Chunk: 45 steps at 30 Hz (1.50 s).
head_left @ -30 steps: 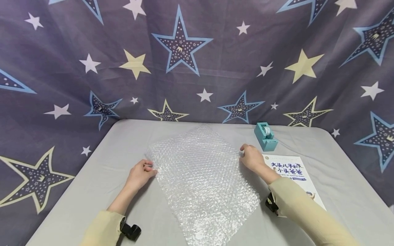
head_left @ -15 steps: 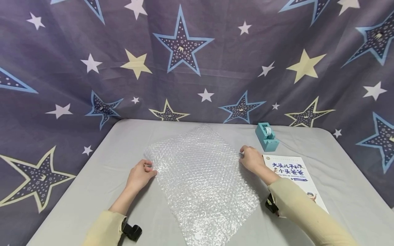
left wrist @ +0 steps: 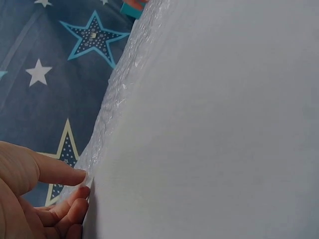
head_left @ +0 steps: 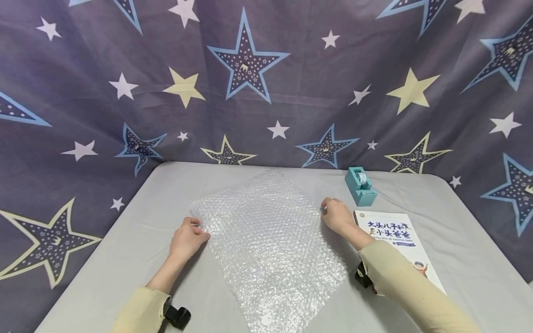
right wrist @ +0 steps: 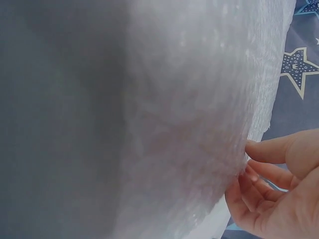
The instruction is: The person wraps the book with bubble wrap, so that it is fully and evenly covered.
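Observation:
A clear sheet of bubble wrap lies turned like a diamond on the grey-covered table, one corner toward the back. My left hand pinches its left edge; in the left wrist view, thumb and fingers of that hand meet at the sheet's margin. On the opposite side, my right hand holds the right edge. Its thumb and fingertips close on the film in the right wrist view, where the bubble wrap spreads out beside the hand.
A white book with blue Chinese lettering lies right of the sheet, partly under the right forearm. Behind it stands a teal tape dispenser. A dark star-patterned curtain hangs along the table's back edge.
The bubble wrap has slid slightly left, its left corner now further out past the left hand. My right hand has shifted a little left with it; the left hand has barely moved.

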Motion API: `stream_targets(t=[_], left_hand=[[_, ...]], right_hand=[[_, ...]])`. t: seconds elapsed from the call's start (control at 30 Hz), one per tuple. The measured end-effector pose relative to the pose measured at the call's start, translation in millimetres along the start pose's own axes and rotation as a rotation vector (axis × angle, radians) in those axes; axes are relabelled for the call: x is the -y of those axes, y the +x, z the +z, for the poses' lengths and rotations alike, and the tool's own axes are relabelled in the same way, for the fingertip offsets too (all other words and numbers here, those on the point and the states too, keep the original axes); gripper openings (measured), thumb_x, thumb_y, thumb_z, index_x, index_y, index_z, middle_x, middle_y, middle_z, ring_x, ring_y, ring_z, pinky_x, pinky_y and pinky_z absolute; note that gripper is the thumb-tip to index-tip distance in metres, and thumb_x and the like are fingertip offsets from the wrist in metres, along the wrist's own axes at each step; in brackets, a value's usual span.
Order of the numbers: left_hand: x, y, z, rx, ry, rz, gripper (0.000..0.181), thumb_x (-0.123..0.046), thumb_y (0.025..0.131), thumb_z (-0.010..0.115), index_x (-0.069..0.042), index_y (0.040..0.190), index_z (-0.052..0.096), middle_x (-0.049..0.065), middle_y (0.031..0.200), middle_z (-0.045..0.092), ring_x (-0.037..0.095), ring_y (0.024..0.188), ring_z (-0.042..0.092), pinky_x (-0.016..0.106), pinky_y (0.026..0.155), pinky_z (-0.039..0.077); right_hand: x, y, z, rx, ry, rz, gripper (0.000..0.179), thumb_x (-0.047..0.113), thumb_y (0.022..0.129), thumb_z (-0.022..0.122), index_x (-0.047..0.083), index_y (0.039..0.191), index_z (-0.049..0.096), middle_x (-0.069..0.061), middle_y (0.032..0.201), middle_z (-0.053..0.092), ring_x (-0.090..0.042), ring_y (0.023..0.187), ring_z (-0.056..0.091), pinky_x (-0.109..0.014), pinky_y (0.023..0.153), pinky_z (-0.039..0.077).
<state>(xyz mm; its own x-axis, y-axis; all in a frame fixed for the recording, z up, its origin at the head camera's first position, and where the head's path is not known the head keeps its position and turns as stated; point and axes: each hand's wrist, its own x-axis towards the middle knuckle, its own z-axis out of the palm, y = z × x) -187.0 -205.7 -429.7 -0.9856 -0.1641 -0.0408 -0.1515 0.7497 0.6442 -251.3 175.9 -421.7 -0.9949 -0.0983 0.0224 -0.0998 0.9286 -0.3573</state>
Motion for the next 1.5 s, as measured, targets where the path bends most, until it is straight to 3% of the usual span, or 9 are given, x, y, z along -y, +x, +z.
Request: stream_targets(t=[0.13, 0.37, 0.6, 0.83, 0.93, 1.2, 1.33, 1.5], left_hand=[[-0.5, -0.1, -0.6, -0.003, 0.023, -0.011, 0.052, -0.015, 0.076, 0.065, 0.009, 0.117, 0.043, 0.020, 0.089, 0.065, 0.035, 0.084, 0.060, 0.048, 0.076, 0.045], [-1.0, 3.0, -0.2, -0.018, 0.069, -0.012, 0.051, -0.016, 0.075, 0.067, 0.009, 0.114, 0.045, 0.018, 0.085, 0.064, 0.026, 0.070, 0.060, 0.039, 0.061, 0.047], [-1.3, 5.2, -1.9, 0.003, 0.118, 0.016, 0.053, -0.016, 0.075, 0.065, 0.006, 0.119, 0.045, 0.016, 0.083, 0.062, 0.023, 0.066, 0.058, 0.033, 0.054, 0.045], [-2.1, 9.4, -5.7, 0.039, 0.148, 0.025, 0.047, -0.016, 0.075, 0.064, 0.004, 0.116, 0.054, 0.017, 0.086, 0.063, 0.026, 0.071, 0.059, 0.037, 0.057, 0.047], [-4.8, 11.6, -9.1, 0.067, 0.178, 0.029, 0.047, -0.018, 0.075, 0.064, 0.004, 0.115, 0.054, 0.021, 0.095, 0.063, 0.032, 0.079, 0.060, 0.043, 0.064, 0.048], [-30.9, 19.6, -12.7, 0.165, 0.284, 0.056, 0.045, -0.028, 0.077, 0.062, 0.002, 0.110, 0.057, 0.018, 0.096, 0.065, 0.029, 0.078, 0.060, 0.045, 0.070, 0.049], [-48.6, 18.8, -1.6, 0.162, 0.255, 0.071, 0.039, -0.031, 0.080, 0.060, -0.001, 0.106, 0.060, 0.018, 0.105, 0.064, 0.029, 0.080, 0.060, 0.043, 0.070, 0.049], [-67.4, 15.0, 20.9, 0.166, 0.188, 0.104, 0.033, -0.031, 0.081, 0.060, -0.005, 0.101, 0.063, 0.010, 0.089, 0.066, 0.017, 0.058, 0.056, 0.031, 0.056, 0.046]], right_hand=[[1, 1.4, 1, 0.003, -0.001, 0.001, 0.026, 0.004, 0.076, 0.063, -0.002, 0.101, 0.061, -0.013, 0.085, 0.060, -0.026, 0.078, 0.057, -0.040, 0.070, 0.048], [4, 3.1, 0, -0.001, -0.029, 0.008, 0.023, 0.006, 0.076, 0.064, 0.000, 0.098, 0.062, -0.012, 0.086, 0.060, -0.026, 0.079, 0.058, -0.040, 0.070, 0.049], [6, 2.8, 1, -0.010, -0.034, 0.013, 0.022, 0.006, 0.076, 0.064, 0.001, 0.096, 0.063, -0.012, 0.087, 0.058, -0.026, 0.079, 0.058, -0.040, 0.069, 0.049], [4, 4.0, -3, -0.005, -0.028, -0.026, 0.015, 0.007, 0.077, 0.062, 0.001, 0.091, 0.062, -0.011, 0.084, 0.058, -0.025, 0.075, 0.056, -0.038, 0.065, 0.048], [2, 5.2, -5, 0.016, -0.019, -0.039, 0.013, 0.009, 0.078, 0.062, 0.002, 0.089, 0.062, -0.010, 0.083, 0.058, -0.023, 0.073, 0.055, -0.037, 0.064, 0.048], [-7, 1.3, -11, 0.030, 0.016, -0.023, 0.016, 0.011, 0.080, 0.061, 0.002, 0.094, 0.062, -0.011, 0.085, 0.062, -0.022, 0.074, 0.057, -0.035, 0.064, 0.048], [-16, -6.0, -15, 0.028, 0.041, -0.023, 0.018, 0.011, 0.081, 0.060, 0.001, 0.096, 0.062, -0.011, 0.084, 0.062, -0.021, 0.071, 0.057, -0.034, 0.060, 0.047], [-30, -17.6, -22, 0.018, 0.071, -0.037, 0.018, 0.012, 0.083, 0.059, -0.001, 0.096, 0.062, -0.011, 0.080, 0.063, -0.019, 0.066, 0.056, -0.033, 0.057, 0.046]])
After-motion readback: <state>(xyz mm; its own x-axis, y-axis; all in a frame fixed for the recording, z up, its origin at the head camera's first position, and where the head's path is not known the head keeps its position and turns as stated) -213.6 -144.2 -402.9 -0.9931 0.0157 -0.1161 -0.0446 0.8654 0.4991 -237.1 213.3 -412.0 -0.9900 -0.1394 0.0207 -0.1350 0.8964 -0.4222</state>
